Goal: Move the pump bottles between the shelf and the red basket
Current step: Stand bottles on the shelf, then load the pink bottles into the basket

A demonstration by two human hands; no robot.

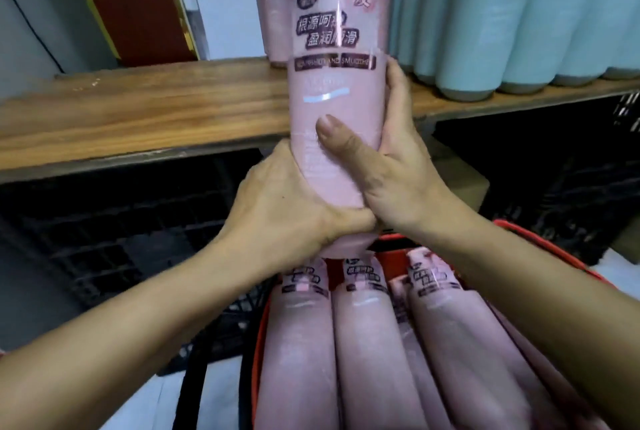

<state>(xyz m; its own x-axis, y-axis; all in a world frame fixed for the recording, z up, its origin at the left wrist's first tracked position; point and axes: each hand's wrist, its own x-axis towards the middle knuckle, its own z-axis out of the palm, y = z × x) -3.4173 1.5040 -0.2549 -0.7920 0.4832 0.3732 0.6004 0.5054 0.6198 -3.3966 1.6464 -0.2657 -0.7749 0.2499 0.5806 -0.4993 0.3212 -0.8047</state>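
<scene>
I hold one pink pump bottle (337, 124) upright with both hands, left hand (287, 207) and right hand (391, 166) wrapped low, between the wooden shelf (138, 114) and the red basket (540, 242). It looks heavy, stiff and slippery. Its pump top is cut off.

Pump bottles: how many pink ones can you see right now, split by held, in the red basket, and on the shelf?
Held pink bottle, in both hands: 1
Pink bottles in the red basket: at least 4
Pink bottles on the shelf, behind the held one: at least 1, partly hidden
Total: at least 6
</scene>
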